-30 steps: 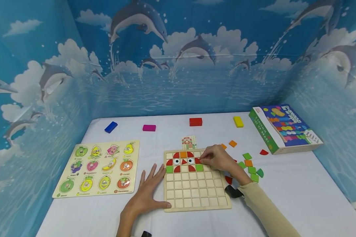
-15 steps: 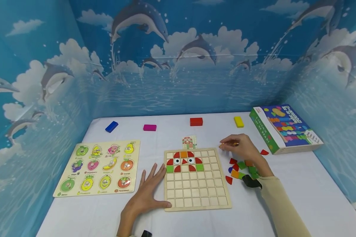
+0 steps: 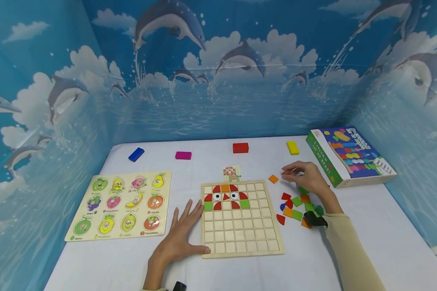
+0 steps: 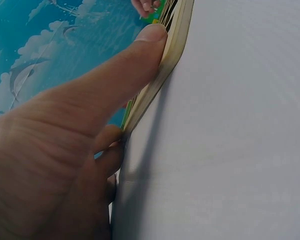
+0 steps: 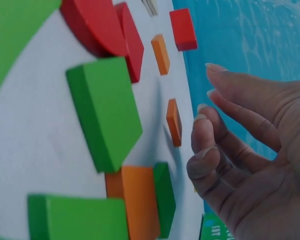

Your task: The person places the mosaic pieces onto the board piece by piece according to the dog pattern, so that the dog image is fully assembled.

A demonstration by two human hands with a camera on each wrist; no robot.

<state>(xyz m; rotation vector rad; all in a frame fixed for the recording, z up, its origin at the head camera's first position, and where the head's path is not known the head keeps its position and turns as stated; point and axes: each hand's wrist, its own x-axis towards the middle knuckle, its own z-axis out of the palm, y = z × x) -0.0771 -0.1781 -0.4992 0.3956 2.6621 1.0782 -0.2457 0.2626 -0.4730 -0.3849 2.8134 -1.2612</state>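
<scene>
My left hand (image 3: 180,238) lies with fingers spread along the left edge of a wooden grid board (image 3: 240,235). Its thumb presses the board's near left corner, seen close up in the left wrist view. Red quarter-round tiles, two eye tiles (image 3: 216,197), green squares and an orange square (image 3: 225,188) fill some upper cells. Right of the board, my right hand (image 3: 307,178) hovers with loosely bent fingers and nothing between them. Just left of its fingertips lies an orange square tile (image 3: 273,178); another orange tile (image 5: 174,122) lies under the fingers in the right wrist view.
A heap of green, red and orange tiles (image 3: 297,214) lies right of the board. A picture card (image 3: 232,173) sits behind it, a fruit puzzle board (image 3: 118,207) to the left. Blocks, including a red block (image 3: 240,148), line the back; a game box (image 3: 351,157) stands back right.
My right hand left the board's upper cells, reached to the orange tiles behind the heap, then shifted slightly right, uncovering one orange tile. The left hand stayed put.
</scene>
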